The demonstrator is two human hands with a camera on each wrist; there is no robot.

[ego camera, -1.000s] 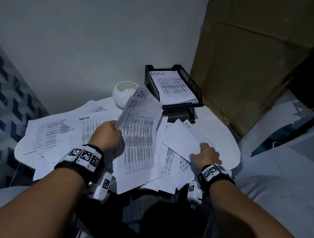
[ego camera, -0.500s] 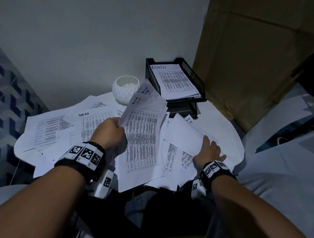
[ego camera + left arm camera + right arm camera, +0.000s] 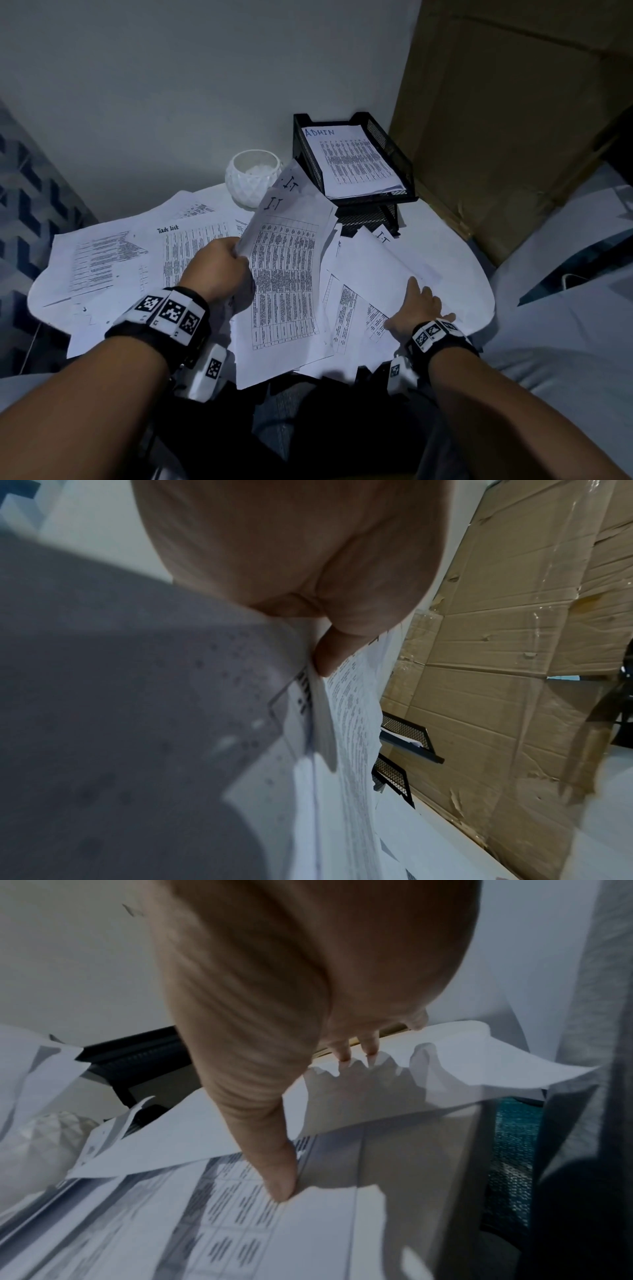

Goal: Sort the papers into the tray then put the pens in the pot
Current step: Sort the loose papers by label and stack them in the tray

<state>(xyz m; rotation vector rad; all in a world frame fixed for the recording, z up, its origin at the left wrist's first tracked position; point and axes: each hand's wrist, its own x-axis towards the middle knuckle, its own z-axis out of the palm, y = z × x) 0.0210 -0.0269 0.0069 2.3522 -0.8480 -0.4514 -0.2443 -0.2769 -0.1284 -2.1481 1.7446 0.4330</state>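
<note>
left hand grips raised papers | right hand flat, fingers spread, pressing sheet

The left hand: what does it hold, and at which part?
The left hand grips a few printed sheets marked "IT" at their left edge, thumb on the printed side. The right hand holds nothing; it rests flat on loose papers.

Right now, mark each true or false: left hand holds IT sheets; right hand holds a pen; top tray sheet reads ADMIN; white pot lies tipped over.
1. The left hand grips sheets marked IT. True.
2. The right hand holds a pen. False: it lies flat on loose papers.
3. The top sheet in the black tray reads ADMIN. True.
4. The white pot lies tipped over. False: it stands upright beside the tray.
</note>
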